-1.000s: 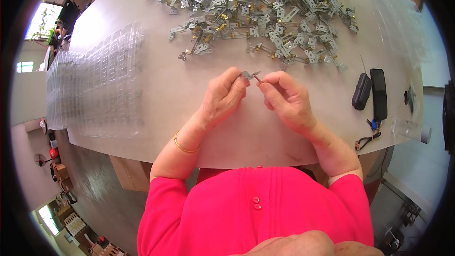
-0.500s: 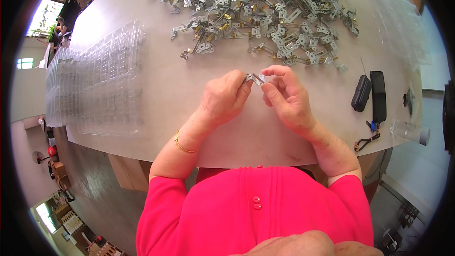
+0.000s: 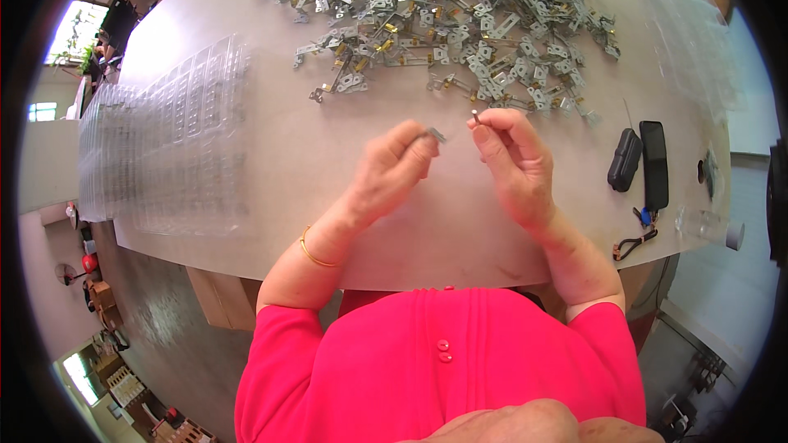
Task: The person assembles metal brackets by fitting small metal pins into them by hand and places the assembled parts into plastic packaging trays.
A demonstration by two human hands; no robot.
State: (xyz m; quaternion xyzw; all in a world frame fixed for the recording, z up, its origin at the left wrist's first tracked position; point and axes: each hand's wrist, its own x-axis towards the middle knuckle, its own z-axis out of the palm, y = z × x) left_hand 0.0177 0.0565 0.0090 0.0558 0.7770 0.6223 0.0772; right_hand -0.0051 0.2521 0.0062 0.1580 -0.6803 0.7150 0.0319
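1. Metal bracket (image 3: 438, 135), slightly blurred, juts from your left hand (image 3: 392, 168), thumb and fingers clamped on it, above the table (image 3: 283, 189).
2. Your right hand (image 3: 521, 172) pinches a small pin (image 3: 475, 117) between thumb and fingertips, one end pointing up. Pin and bracket are apart.
3. Heap of metal parts (image 3: 509, 57) spreads beyond both your hands, nearer the right.
4. Stacked clear plastic trays (image 3: 193, 148) lie to your left.
5. On your right: black case (image 3: 625, 160) just beside a phone (image 3: 654, 166); clear bottle (image 3: 704, 226) lies on its side near them.
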